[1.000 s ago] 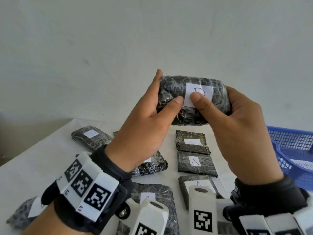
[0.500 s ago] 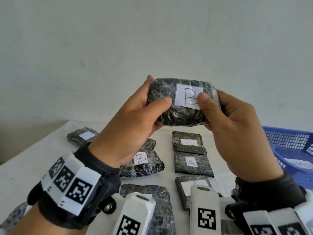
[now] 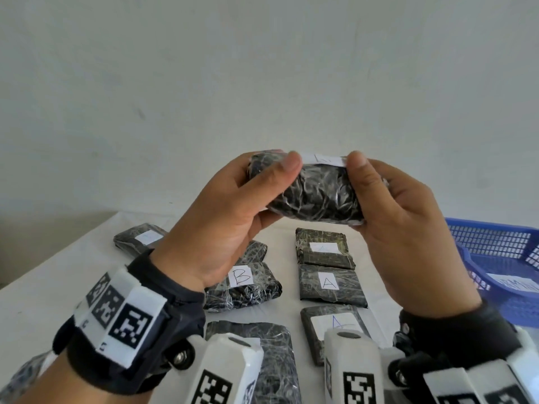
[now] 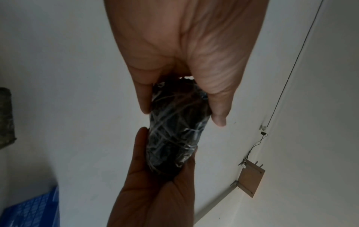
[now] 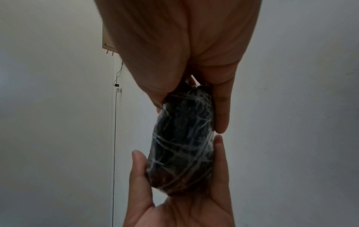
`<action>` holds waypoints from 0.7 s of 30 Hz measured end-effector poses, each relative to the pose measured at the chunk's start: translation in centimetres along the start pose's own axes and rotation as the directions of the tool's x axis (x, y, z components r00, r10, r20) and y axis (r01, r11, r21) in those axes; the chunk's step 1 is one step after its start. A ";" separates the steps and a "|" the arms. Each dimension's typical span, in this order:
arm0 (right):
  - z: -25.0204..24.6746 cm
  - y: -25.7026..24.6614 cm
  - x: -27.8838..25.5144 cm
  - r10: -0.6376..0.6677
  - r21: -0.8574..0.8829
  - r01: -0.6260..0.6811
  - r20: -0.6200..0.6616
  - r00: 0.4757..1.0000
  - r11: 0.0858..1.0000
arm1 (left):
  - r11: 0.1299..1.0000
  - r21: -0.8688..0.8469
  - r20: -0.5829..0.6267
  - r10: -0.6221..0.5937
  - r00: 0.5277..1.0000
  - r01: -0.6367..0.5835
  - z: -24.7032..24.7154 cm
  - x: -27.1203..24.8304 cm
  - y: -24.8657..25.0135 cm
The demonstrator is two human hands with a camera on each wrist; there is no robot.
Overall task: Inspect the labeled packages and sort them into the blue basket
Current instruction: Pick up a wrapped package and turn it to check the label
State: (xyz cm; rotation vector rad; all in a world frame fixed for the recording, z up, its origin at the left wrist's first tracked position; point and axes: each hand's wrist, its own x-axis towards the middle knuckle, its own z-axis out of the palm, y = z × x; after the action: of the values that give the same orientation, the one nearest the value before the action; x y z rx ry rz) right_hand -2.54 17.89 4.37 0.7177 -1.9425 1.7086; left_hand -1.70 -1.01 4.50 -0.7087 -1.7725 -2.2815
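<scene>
Rolled away from the person since half a second ago, the held package (image 3: 315, 193) now shows its crinkled dark underside, and its white label (image 3: 322, 159), which then faced the head camera with a clear B, sits as a thin strip along the top edge, its letter no longer readable. That suggests the inspection is going past the label to the other faces, so sorting of this one has not yet begun.

Both hands carry it in the air above the desk (image 3: 58, 275), over the packages lying there. The left hand (image 3: 233, 217) has a closed grip on its left end, thumb on the near side and fingers behind; the right hand (image 3: 408, 228) pinches the right end the same way. Its long axis runs left to right, nearly level, with the right end slightly lower, and the labeled face points up and away.

The blue basket (image 3: 495, 258) stands to the right of the held package, lower down on the desk, near the right hand.
</scene>
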 end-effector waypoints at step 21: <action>-0.8 -1.1 -0.1 0.089 0.107 -0.102 0.119 0.989 0.989 | 0.998 0.069 0.030 0.014 0.999 -0.016 -0.3 -0.1 0.1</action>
State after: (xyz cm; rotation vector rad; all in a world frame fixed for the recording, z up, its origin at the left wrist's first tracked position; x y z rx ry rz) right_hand -1.74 18.62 5.21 0.7894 -1.9983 1.8857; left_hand -1.69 -1.32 4.48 -0.7449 -1.8427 -2.2000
